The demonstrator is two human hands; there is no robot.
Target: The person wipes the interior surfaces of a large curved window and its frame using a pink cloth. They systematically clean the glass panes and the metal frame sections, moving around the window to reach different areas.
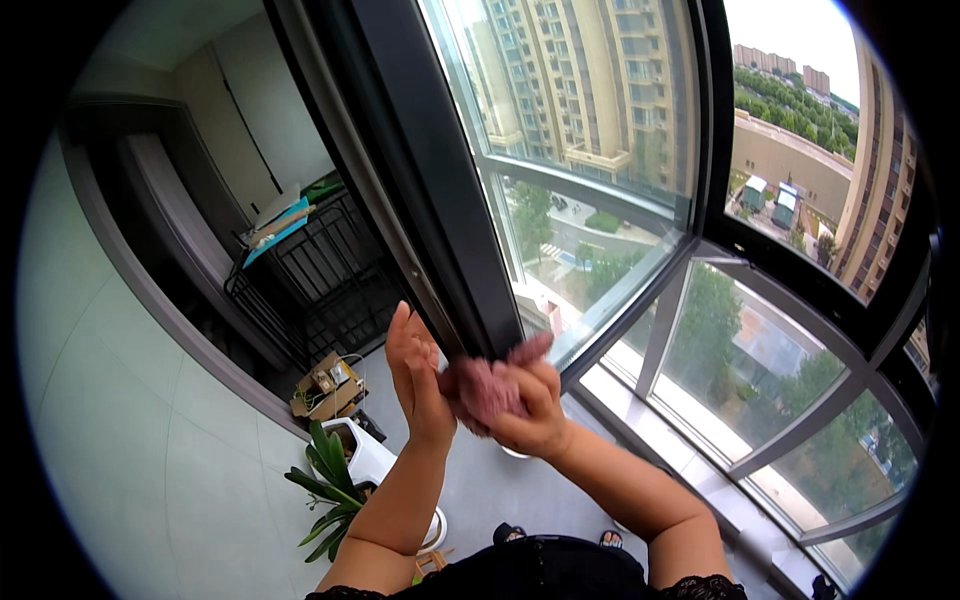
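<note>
My right hand (540,415) is closed around a crumpled pinkish cloth (487,393). Part of the cloth sticks out past my fingers and lies against the lower visible part of a dark upright door frame (425,150). Left of the cloth, my left hand (414,385) is raised with its fingers extended upward. Its palm side faces the cloth and the frame edge; whether it touches either I cannot tell.
A green leafy plant (335,490) in a white pot (372,458) stands by the left wall. Beyond it are an open cardboard box (330,385) and a black metal rack (310,250). Large windows (750,350) with a white sill (640,415) run along the right.
</note>
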